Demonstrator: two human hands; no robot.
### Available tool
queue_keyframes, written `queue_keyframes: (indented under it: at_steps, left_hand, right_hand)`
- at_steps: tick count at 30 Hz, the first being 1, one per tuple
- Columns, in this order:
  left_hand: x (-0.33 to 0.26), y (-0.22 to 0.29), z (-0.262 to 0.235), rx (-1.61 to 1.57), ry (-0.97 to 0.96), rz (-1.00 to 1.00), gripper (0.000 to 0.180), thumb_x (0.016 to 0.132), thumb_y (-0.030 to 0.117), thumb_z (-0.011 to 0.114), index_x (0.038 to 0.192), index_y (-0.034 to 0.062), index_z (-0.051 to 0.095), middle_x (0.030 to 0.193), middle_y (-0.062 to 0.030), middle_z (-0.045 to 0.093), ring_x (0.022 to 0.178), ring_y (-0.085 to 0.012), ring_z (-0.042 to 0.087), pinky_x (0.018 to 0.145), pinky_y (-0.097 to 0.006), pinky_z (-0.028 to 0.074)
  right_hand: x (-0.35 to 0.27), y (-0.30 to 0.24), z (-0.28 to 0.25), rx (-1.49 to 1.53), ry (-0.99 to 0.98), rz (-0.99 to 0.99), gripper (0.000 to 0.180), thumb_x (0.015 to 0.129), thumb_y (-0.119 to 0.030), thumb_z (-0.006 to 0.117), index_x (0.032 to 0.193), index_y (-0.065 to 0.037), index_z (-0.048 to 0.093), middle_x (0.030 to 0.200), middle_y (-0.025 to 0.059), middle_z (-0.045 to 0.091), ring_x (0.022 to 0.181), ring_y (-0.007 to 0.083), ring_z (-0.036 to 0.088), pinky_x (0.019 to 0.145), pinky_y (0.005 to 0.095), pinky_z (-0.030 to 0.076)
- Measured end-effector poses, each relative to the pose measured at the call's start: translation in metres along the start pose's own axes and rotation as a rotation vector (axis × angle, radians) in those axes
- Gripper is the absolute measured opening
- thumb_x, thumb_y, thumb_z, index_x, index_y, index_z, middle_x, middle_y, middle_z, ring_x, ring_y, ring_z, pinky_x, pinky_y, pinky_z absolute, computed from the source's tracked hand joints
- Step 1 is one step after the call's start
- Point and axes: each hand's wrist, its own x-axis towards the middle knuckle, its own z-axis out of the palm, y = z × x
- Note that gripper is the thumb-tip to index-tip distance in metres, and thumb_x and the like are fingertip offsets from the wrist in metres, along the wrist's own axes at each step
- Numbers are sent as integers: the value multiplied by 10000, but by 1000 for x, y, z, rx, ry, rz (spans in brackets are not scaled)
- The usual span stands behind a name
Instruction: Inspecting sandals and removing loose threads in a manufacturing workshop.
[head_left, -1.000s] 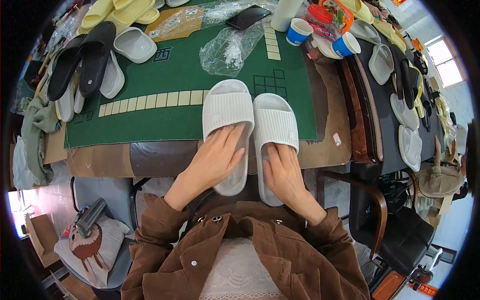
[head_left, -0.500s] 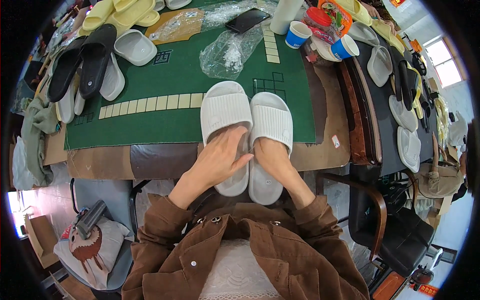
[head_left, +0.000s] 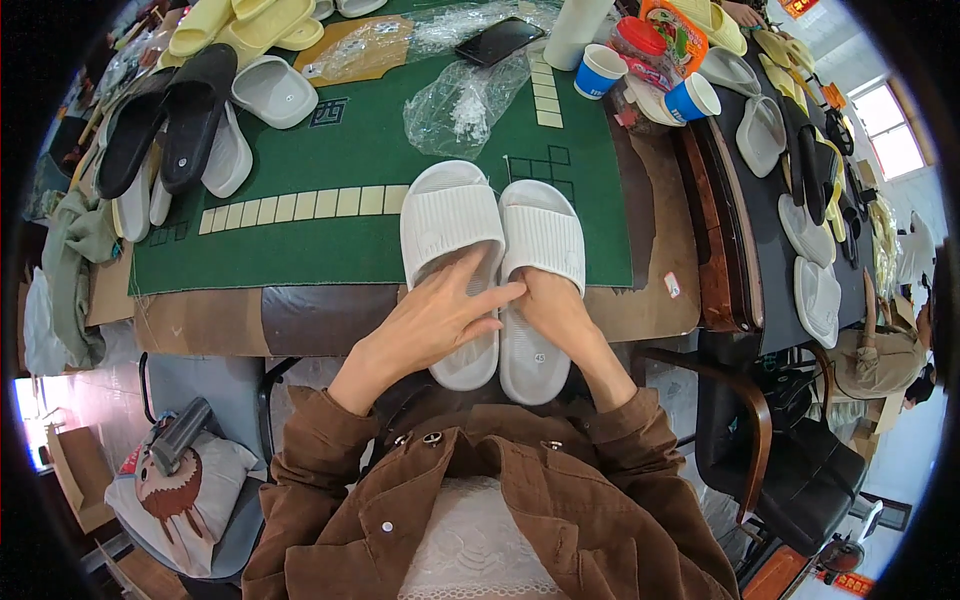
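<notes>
A pair of white slide slippers with ribbed straps lies side by side, toes away from me, heels jutting past the table's near edge. My left hand [head_left: 431, 315] is over the left slipper [head_left: 447, 215]; some of its fingertips reach under the strap. Its fingers are spread, with one stretched across toward my right hand and the thumb apart below it. My right hand [head_left: 556, 308] is pushed into the right slipper [head_left: 545, 238], its fingers hidden beneath the strap. Whether those fingers grip anything cannot be seen.
Black slippers [head_left: 190, 125] and a grey slipper [head_left: 275, 92] lie at the left on the green mat [head_left: 330, 250]. Beyond my hands are clear plastic wrap [head_left: 455, 115], a phone [head_left: 498, 42] and paper cups [head_left: 600, 72]. An armchair [head_left: 770, 440] stands right; a bag [head_left: 180, 495] sits on the left chair.
One finger of my left hand has stretched right, toward my right hand. The slippers have hardly moved, and my right hand stays inside the right one.
</notes>
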Motion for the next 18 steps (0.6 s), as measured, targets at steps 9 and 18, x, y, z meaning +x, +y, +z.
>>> queue_keyframes:
  at_steps: [9, 18]
  left_hand:
    - [-3, -3, 2, -15, 34, -45, 378, 852, 42, 544, 1213, 151, 563, 1385, -271, 378, 1251, -414, 424, 1025, -452, 375]
    - [-1, 5, 18, 164, 114, -34, 310, 805, 120, 613, 1116, 128, 610, 1374, -285, 376, 1248, -436, 421, 1020, -474, 380]
  right_hand:
    - [0, -1, 1, -55, 18, -27, 184, 827, -46, 494, 908, 73, 609, 843, 283, 617, 796, 438, 605, 681, 487, 468]
    - [-3, 1, 1, -23, -15, -18, 196, 837, -56, 479, 919, 80, 594, 809, 300, 604, 791, 460, 603, 681, 504, 469]
